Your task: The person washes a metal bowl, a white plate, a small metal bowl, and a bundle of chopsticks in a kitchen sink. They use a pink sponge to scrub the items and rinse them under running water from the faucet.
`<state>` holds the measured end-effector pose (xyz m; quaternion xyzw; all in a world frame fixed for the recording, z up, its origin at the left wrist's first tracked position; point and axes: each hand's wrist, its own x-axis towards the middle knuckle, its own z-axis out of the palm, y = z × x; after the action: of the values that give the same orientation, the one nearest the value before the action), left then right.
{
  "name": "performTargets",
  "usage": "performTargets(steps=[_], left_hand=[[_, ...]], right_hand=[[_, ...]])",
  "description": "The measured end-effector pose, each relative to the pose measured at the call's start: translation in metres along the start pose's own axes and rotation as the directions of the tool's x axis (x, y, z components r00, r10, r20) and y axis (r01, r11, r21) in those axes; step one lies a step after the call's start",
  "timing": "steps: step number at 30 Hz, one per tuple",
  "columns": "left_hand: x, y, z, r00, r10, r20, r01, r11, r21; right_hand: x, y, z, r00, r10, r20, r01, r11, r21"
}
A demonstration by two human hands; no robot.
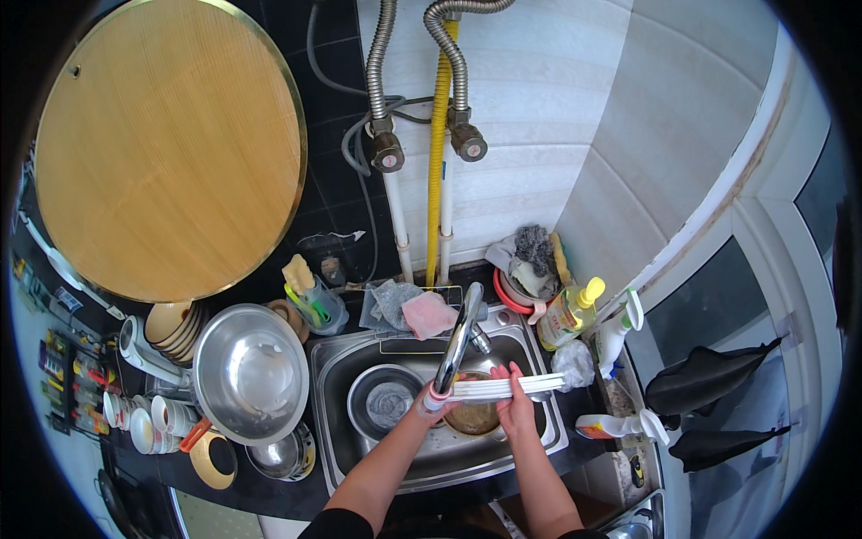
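Note:
Over the steel sink (327, 449), my two hands hold a bundle of slim white sticks that look like chopsticks (485, 388). My left hand (433, 411) is closed on their left end, partly hidden under the tip of the chrome faucet (461, 337). Toward the middle and right, my right hand (515, 406) grips the bundle, whose far ends stick out past the fingers. Inside the sink, a metal bowl with a grey scrubbing pad (389, 404) stands to the left. A brownish round pan (471, 419) lies beneath the sticks.
A big steel basin (251, 373), stacked bowls (172, 331) and white cups (171, 418) crowd the left counter. Pink and grey cloths (428, 315) hang on a rack behind the sink. A yellow-capped soap bottle (572, 314) and spray bottles (615, 337) stand at right.

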<state>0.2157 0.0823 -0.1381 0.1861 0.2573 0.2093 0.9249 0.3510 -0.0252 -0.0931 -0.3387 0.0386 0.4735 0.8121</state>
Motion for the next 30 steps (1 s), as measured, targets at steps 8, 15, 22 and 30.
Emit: performTargets(steps=[8, 15, 22, 30], left_hand=[[-0.003, 0.020, -0.065, 0.966, 0.054, -0.252, -0.014, 0.987, 0.159], [-0.074, 0.065, -0.010, 0.918, 0.107, -0.382, -0.042, 0.984, 0.176], [-0.119, 0.068, -0.051, 0.950, -0.014, -0.312, 0.067, 0.985, 0.162], [-0.142, 0.072, -0.063, 0.893, -0.410, -0.186, 0.448, 0.772, 0.451]], right_hand=[[0.009, 0.044, -0.004, 0.978, 0.183, 0.103, -0.197, 0.970, 0.146], [0.015, 0.088, 0.006, 0.927, 0.310, 0.210, -0.356, 0.904, 0.237], [0.008, 0.117, 0.015, 0.843, 0.469, 0.264, -0.506, 0.858, 0.089], [-0.004, 0.131, 0.012, 0.723, 0.586, 0.366, -0.624, 0.781, -0.017]])
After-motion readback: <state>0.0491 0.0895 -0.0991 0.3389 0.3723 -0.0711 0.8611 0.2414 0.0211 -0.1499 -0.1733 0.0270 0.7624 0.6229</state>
